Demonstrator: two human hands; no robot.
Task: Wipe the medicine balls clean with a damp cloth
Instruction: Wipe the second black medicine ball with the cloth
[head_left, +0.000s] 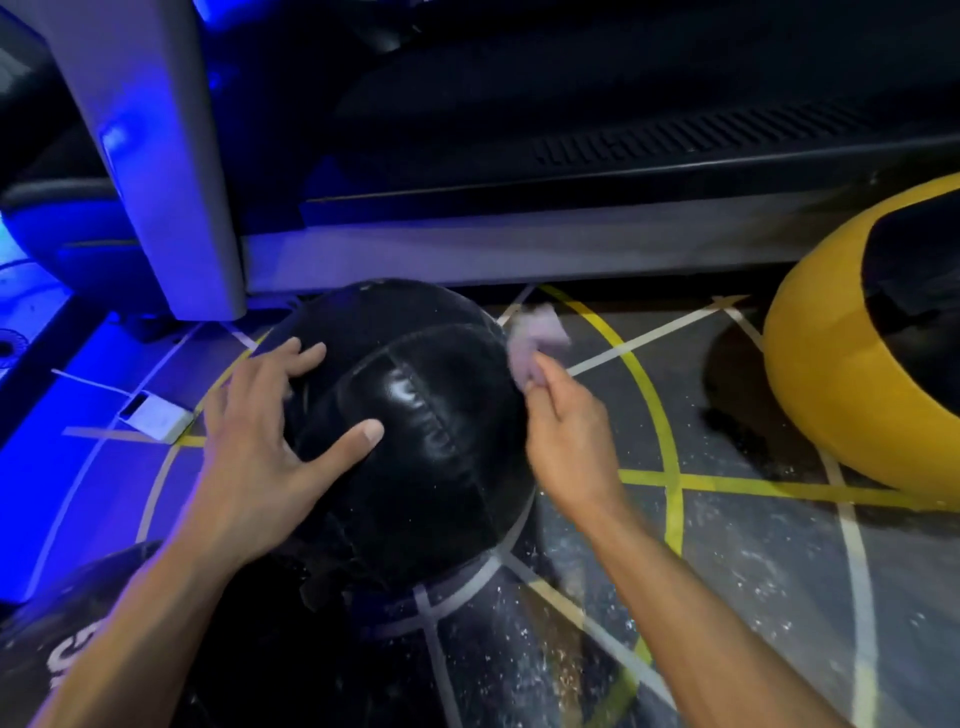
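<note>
I can read almost nothing here. The one piece of lettering I see sits on the dark rounded ball (67, 644) beside my left forearm, nearer to me than the shiny black stitched leather medicine ball (415, 415): a few white block characters, partly hidden behind my arm and cut short by it, too broken to make out as a word. The black leather ball itself shows only glare along its seam, and I find no label, brand or number on it.

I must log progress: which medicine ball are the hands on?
The black ball in the centre; the left hand rests on it. The yellow-and-black ball at right is untouched.
</note>
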